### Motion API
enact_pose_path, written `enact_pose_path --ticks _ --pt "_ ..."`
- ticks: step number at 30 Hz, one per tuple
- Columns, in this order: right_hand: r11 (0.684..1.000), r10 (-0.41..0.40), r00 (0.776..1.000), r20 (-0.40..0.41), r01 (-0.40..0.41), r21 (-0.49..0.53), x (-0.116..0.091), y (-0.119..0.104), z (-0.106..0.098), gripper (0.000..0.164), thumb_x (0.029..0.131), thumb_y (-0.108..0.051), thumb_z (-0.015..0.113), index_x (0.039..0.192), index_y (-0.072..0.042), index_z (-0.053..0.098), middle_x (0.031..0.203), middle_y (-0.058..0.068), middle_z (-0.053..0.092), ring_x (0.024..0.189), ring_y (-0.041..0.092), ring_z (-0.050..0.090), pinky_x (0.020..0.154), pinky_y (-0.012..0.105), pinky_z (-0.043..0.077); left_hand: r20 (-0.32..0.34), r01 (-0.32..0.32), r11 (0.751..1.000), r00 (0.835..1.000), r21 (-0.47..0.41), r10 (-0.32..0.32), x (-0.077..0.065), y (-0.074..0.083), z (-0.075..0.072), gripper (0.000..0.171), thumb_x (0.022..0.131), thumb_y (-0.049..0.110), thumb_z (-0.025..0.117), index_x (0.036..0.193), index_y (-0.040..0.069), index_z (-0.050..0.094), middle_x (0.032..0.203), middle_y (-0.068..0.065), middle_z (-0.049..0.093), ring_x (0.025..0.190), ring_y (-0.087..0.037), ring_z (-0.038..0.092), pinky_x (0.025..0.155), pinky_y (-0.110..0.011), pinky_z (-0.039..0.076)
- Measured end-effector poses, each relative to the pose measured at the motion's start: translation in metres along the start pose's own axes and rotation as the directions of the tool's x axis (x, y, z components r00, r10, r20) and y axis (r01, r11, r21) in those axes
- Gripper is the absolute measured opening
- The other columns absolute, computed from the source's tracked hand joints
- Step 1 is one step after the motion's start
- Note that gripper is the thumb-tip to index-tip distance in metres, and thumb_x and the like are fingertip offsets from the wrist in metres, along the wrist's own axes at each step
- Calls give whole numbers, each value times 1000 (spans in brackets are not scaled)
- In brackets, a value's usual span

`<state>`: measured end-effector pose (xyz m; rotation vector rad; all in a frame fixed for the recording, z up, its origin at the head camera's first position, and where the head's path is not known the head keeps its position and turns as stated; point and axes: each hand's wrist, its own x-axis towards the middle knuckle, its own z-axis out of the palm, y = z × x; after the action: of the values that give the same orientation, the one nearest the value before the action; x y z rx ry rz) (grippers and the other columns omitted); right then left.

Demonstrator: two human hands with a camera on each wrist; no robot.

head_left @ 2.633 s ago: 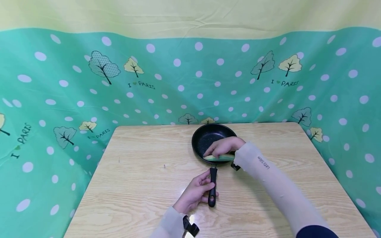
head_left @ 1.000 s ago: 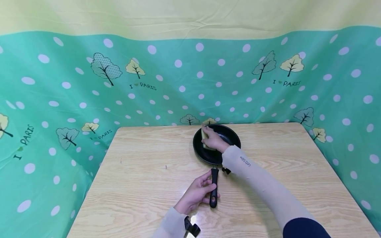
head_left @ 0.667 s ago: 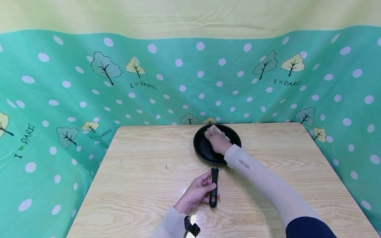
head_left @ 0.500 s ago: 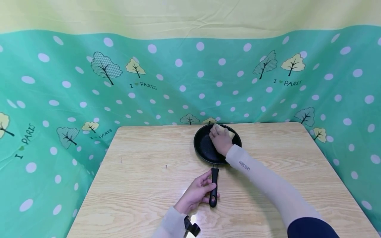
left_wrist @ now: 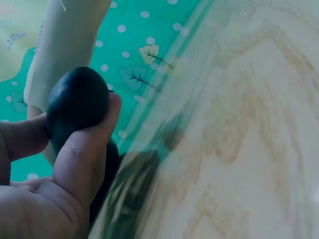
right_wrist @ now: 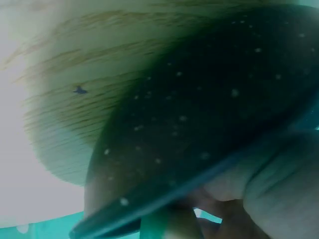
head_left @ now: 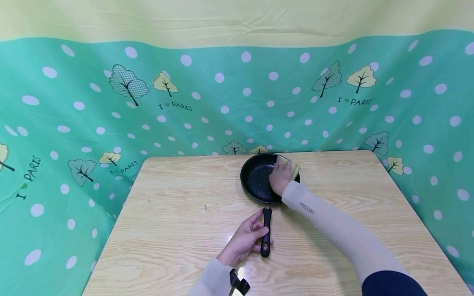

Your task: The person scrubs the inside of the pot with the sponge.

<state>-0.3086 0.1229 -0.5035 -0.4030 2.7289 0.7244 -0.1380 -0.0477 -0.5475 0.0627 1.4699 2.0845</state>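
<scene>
A black frying pan [head_left: 256,177] sits at the back of the wooden table, its handle [head_left: 266,224] towards me. My left hand [head_left: 245,238] grips that handle; in the left wrist view, thumb and fingers close round its rounded end [left_wrist: 77,102]. At the pan's right inner side, my right hand [head_left: 280,176] holds a yellow-and-green sponge [head_left: 295,169] against the pan wall near the rim. Most of the sponge is hidden under the fingers. The right wrist view shows the pan's dark speckled surface [right_wrist: 194,114] close up, with a strip of sponge [right_wrist: 153,226] below its edge.
The light wooden table [head_left: 177,213] spreads on both sides of the pan. Behind and beside it hangs a green dotted curtain [head_left: 207,98] with tree prints. A black wrist camera [head_left: 238,283] sits on the left sleeve.
My right hand has moved the sponge from the pan's near side to its far left, then rightwards across to the right rim. The left hand stays on the handle.
</scene>
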Motion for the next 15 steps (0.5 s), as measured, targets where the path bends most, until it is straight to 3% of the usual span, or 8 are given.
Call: enact_pose_path --ticks 8,15 --pt "998 7 999 37 -9 56 -8 0 -3 35 107 -19 55 137 -6 71 149 23 58 151 49 35 115 76 28 -25 -9 1000 1000 -17 9 -1 -1 2 71 105 1 61 167 7 27 112 -10 62 86 -27 75 62 -33 65" --pt "983 -14 996 82 -1 183 -25 3 -13 29 97 -14 69 121 0 75 134 24 67 127 57 54 106 76 39 -26 1 1000 1000 -21 -2 -1 -1 2 71 105 1 61 167 8 27 111 -9 61 85 -26 75 61 -32 65"
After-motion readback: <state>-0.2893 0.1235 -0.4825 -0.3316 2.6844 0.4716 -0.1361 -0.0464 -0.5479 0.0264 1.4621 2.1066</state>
